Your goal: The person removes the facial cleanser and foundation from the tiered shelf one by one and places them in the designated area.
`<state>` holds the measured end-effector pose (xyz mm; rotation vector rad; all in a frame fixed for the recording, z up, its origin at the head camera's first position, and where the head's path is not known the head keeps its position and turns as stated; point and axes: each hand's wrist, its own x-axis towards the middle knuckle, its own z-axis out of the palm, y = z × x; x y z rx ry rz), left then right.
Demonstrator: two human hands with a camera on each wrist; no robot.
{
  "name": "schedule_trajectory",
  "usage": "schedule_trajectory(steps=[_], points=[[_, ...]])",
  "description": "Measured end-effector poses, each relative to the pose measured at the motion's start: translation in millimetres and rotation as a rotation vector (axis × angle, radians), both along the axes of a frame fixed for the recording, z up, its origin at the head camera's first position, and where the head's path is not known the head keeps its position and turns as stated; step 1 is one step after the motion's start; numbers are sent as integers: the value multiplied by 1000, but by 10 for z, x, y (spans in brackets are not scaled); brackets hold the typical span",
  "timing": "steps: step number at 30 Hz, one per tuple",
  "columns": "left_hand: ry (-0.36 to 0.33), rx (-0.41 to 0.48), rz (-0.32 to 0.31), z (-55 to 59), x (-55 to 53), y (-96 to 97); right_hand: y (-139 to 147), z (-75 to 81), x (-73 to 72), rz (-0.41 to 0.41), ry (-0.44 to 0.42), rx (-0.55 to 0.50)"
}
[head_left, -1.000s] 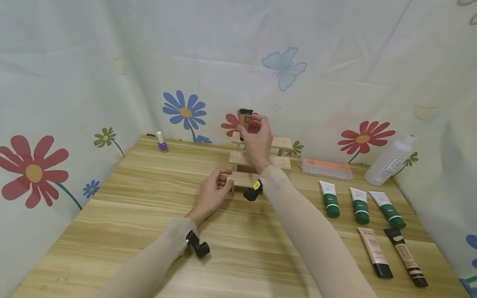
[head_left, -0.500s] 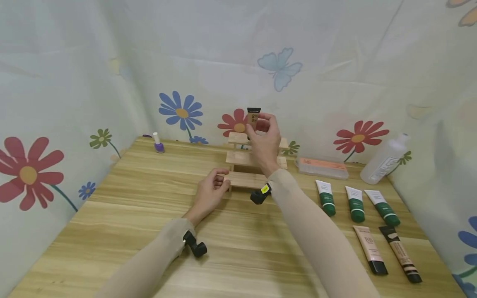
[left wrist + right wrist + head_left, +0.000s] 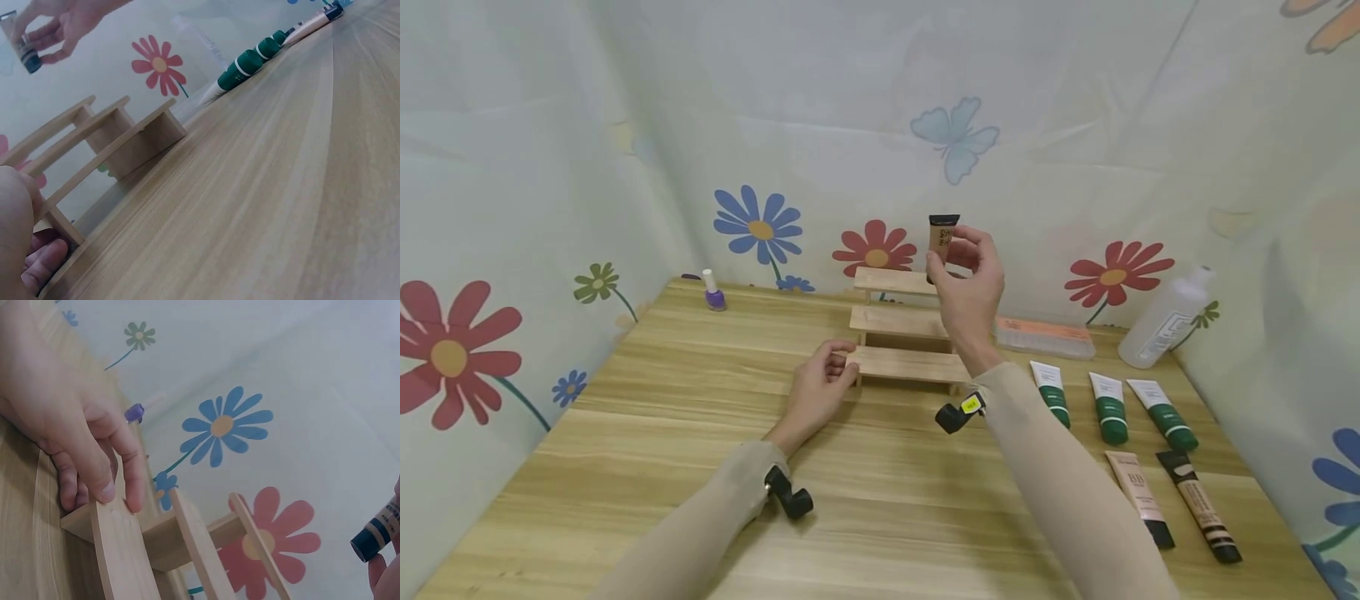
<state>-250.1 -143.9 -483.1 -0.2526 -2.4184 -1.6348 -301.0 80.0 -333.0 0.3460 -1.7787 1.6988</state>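
Note:
My right hand (image 3: 972, 287) pinches a small tan tube (image 3: 941, 237) upright between thumb and fingers, its black crimped end on top. The tube is above the right part of the three-step wooden display stand (image 3: 910, 365); in the right wrist view its dark cap (image 3: 370, 540) points down, apart from the steps. At the stand's left end, my left hand (image 3: 818, 385) holds the lowest step. The right wrist view shows that hand's thumb (image 3: 94, 465) and a finger pinching the board's end. My right hand and forearm hide the stand's upper right part.
Three green-and-white tubes (image 3: 1108, 408), a pink BB tube (image 3: 1138, 496) and a black-and-beige tube (image 3: 1198, 507) lie at right. Behind them are a clear plastic case (image 3: 1045, 337) and a white bottle (image 3: 1167, 318). A purple nail polish bottle (image 3: 714, 296) stands far left.
My right hand has carried the tan tube to the right, from above the stand's left part to its right part. The left hand has stayed on the lowest step. The head view has shifted slightly.

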Motion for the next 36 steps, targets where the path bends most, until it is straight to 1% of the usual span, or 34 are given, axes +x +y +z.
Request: schedule_trajectory(steps=[6, 8, 17, 20, 23, 26, 29, 31, 36], points=[[18, 3, -5, 19, -9, 23, 304, 57, 203, -13, 9, -9], [16, 2, -6, 13, -11, 29, 425, 47, 277, -31, 11, -4], [-7, 8, 11, -24, -9, 22, 947, -35, 628, -123, -30, 28], [-1, 4, 22, -22, -13, 13, 1083, -45, 729, -144, -39, 13], [0, -1, 28, -18, -16, 8, 1204, -62, 833, -173, -65, -10], [-3, -5, 25, -18, -19, 10, 1331, -105, 940, -220, -91, -11], [-9, -4, 24, -17, -19, 19, 1451, -164, 1055, -273, -117, 10], [-9, -4, 21, -16, -19, 22, 1524, -214, 1131, -313, -145, 43], [-11, -3, 10, -11, -15, 13, 1687, -377, 1272, -358, -186, 69]])
